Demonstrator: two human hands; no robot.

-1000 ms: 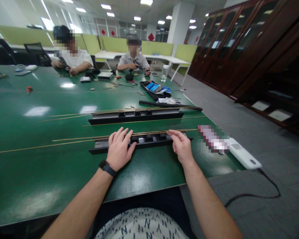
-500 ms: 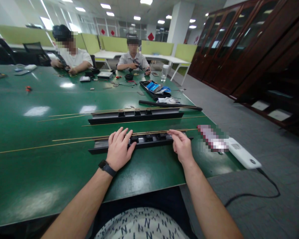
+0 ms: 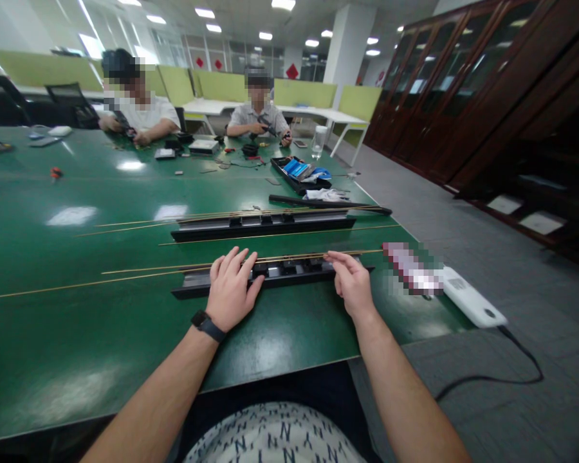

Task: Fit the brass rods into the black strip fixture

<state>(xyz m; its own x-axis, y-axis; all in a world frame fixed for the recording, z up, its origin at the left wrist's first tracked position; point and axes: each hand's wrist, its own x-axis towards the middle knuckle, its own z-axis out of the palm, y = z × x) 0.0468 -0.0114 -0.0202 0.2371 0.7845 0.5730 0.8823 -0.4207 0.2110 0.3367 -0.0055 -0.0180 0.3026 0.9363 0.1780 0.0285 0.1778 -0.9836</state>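
Note:
A long black channel-shaped part (image 3: 299,278) lies crosswise on the green table in front of me, with dark blocks inside it. Thin gold-coloured rods (image 3: 77,286) run along its far side and stretch out past its left end. My left hand (image 3: 230,289) rests palm down over the left half of the channel, fingers spread across the rods. At the right end, my right hand (image 3: 353,283) has thumb and forefinger pinched on a thin rod; the fingertips partly cover the exact grip.
Beyond lies a second channel (image 3: 265,229) with more rods on it, then a black bar (image 3: 347,205), white gloves (image 3: 325,194) and a black tray (image 3: 282,170). At right are a blurred red-edged object (image 3: 410,267) and a white corded device (image 3: 473,299). Two people sit across the table.

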